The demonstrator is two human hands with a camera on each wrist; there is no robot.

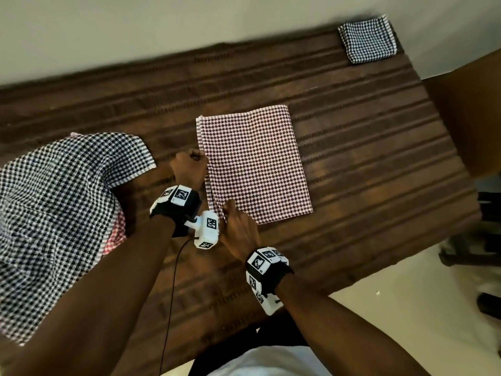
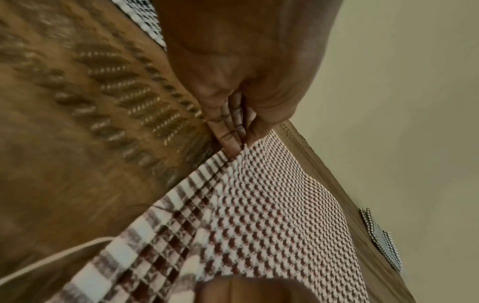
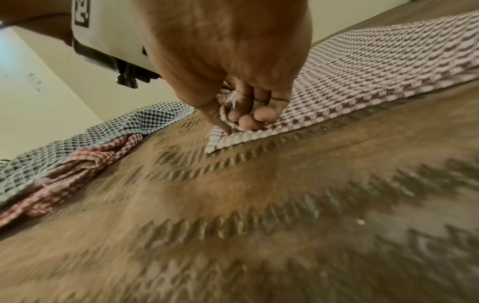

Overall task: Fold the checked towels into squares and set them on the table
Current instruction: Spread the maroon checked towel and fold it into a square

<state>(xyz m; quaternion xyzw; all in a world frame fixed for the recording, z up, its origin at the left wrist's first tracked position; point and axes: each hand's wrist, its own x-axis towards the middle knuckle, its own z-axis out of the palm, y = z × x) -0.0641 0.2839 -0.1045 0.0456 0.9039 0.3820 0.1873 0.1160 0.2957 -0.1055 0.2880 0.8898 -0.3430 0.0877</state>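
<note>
A dark-red checked towel [image 1: 254,161] lies flat on the brown patterned table [image 1: 366,147], folded into a tall rectangle. My left hand [image 1: 189,166] pinches the towel's left edge about halfway up; the left wrist view shows the fingers [image 2: 233,131] closed on the striped hem of the towel [image 2: 259,205]. My right hand [image 1: 237,226] pinches the near left corner, and in the right wrist view its fingertips [image 3: 246,121] curl around the lifted corner of the towel [image 3: 376,67]. A folded black checked towel [image 1: 367,39] sits at the far right corner.
A heap of unfolded towels lies at the left: a black checked one [image 1: 54,207] over a pink-red checked one [image 1: 116,232]. The table's right edge [image 1: 461,169] borders a pale floor [image 1: 406,308]. A pale wall runs behind the table. A cable hangs from my left wrist.
</note>
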